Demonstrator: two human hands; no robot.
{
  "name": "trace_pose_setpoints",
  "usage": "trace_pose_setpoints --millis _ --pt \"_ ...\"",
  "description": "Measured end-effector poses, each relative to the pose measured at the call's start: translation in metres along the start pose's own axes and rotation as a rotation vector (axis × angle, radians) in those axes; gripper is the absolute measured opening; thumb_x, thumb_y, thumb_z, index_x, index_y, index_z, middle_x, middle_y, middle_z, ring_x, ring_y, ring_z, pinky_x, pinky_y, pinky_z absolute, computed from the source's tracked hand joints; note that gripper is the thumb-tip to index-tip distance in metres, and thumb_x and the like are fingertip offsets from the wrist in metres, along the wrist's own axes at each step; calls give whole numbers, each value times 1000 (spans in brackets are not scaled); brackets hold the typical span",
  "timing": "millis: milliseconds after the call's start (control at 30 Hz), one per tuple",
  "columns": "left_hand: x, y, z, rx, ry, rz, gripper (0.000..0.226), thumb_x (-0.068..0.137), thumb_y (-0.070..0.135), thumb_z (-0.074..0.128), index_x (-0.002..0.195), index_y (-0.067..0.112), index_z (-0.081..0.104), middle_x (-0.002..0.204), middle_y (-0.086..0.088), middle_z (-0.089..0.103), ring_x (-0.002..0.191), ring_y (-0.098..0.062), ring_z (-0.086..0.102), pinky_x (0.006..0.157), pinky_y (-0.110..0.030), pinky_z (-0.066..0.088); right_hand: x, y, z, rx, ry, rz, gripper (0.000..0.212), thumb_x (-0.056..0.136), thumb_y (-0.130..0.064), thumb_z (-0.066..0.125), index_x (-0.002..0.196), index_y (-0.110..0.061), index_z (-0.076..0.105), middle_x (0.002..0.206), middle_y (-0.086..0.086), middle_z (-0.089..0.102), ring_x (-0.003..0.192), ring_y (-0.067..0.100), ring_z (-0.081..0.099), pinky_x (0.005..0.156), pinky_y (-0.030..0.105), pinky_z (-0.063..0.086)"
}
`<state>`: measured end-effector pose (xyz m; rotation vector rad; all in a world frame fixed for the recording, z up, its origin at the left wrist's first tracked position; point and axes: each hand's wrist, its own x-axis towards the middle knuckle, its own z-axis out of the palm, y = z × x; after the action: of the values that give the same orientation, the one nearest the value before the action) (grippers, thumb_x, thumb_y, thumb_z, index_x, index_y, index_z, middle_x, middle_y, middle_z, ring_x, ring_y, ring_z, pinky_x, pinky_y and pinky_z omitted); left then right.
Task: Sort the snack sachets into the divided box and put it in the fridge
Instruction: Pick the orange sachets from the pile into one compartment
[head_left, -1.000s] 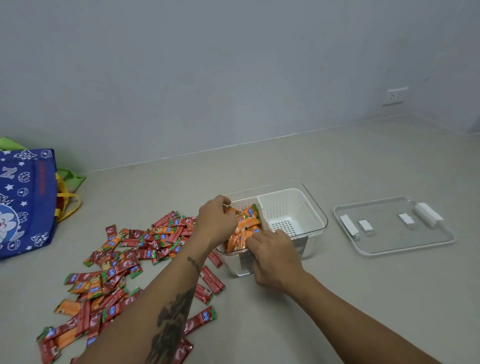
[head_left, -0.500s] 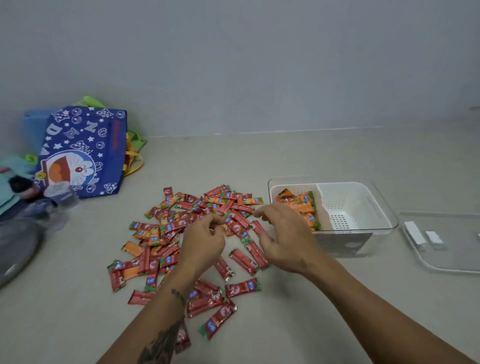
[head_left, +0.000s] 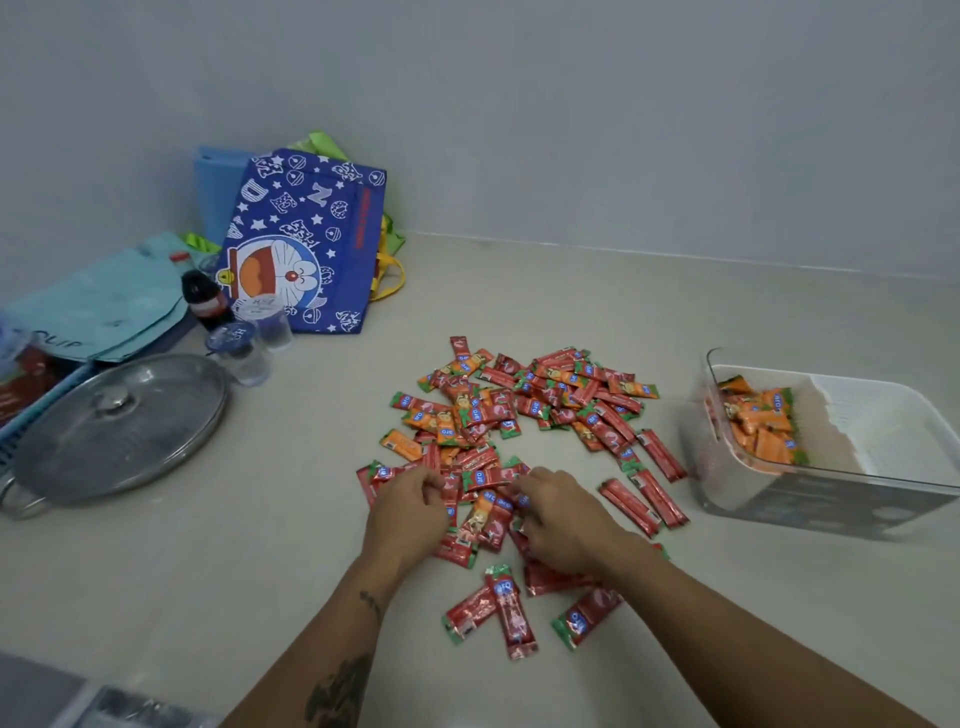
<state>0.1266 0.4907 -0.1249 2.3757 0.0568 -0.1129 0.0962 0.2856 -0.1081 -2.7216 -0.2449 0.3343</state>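
2 hands work in a heap of red and orange "aro" sachets on a beige table, the divided box at the right edge.

The table (head_left: 519, 312) meets a grey wall at its far edge. At the far left a blue Doraemon bag (head_left: 306, 239) leans on the wall, with a steel pan lid (head_left: 117, 426) near the left edge, 1 dark bottle (head_left: 202, 299) and 2 sealed clear cups (head_left: 249, 348) between them. The clear divided box (head_left: 810, 499) holds orange sachets (head_left: 763, 426) in its left compartment; the white slotted right compartment shows none. The loose sachets (head_left: 519, 410), too many to count, spread across mid-table. The left hand (head_left: 410, 506) and right hand (head_left: 563, 512) rest on the heap's near side, fingers curled down onto red sachets; I cannot tell whether either actually grips one.
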Motion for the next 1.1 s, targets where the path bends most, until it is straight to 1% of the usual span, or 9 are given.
trace_pose_setpoints --millis 167,300,400,500,633,733,833,967,1100 --pt "21 -39 -14 234 -53 106 31 88 15 53 116 22 63 118 1 58 111 -18 53 92 -32 48 31 -38 18 -158 -13 9 62 89 -28 54 148 -24 35 151 2 38 132 27 36 108 47 38" --pt "31 -53 -16 462 -135 268 50 87 21 53 136 25 49 134 4 48 122 -20 43 101 -32 38 41 -36 31 -280 -62 220 68 92 -46 49 150 -19 26 156 7 25 139 32 26 112 53 31" --pt "36 -57 -13 533 -115 314 50 87 27 55 135 25 46 134 3 46 121 -21 42 101 -34 36 38 -32 30 -286 37 292 60 90 -49 49 140 -20 34 144 9 32 130 32 33 107 50 35" --pt "42 -52 -11 545 -136 294 48 84 32 59 130 23 49 130 2 51 120 -21 44 102 -35 38 36 -42 27 -306 146 171 45 94 -42 48 135 -24 47 132 5 44 120 25 43 99 42 42" --pt "44 -42 -11 413 -158 275 30 81 27 53 110 19 55 116 1 60 105 -22 54 91 -36 44 38 -54 37 -320 -4 126 57 85 -50 63 135 -28 47 134 6 43 124 28 40 102 46 43" --pt "48 -38 -16 290 -111 259 21 90 22 46 111 17 48 112 -3 58 98 -25 57 83 -37 45 45 -52 36 -310 -72 215 67 78 -53 69 135 -30 44 137 8 39 128 30 36 104 48 43" --pt "54 -38 -20 188 -82 246 10 92 16 42 102 20 41 96 -3 60 85 -24 57 75 -39 49 48 -47 24 -392 -61 178 40 84 -44 61 121 -27 57 125 6 44 120 26 39 98 41 44" --pt "68 -34 -22 104 -99 167 16 91 15 45 106 22 44 96 -1 59 88 -23 56 75 -38 48 48 -36 13 -60 -50 169 5 89 -23 49 86 -20 51 91 4 57 91 26 55 74 39 46" --pt "85 -27 -17 141 -164 158 26 90 28 49 113 21 56 112 0 63 103 -23 57 85 -38 49 55 -32 3 325 70 335 7 95 -10 44 95 -17 45 87 11 62 80 30 57 64 44 44"
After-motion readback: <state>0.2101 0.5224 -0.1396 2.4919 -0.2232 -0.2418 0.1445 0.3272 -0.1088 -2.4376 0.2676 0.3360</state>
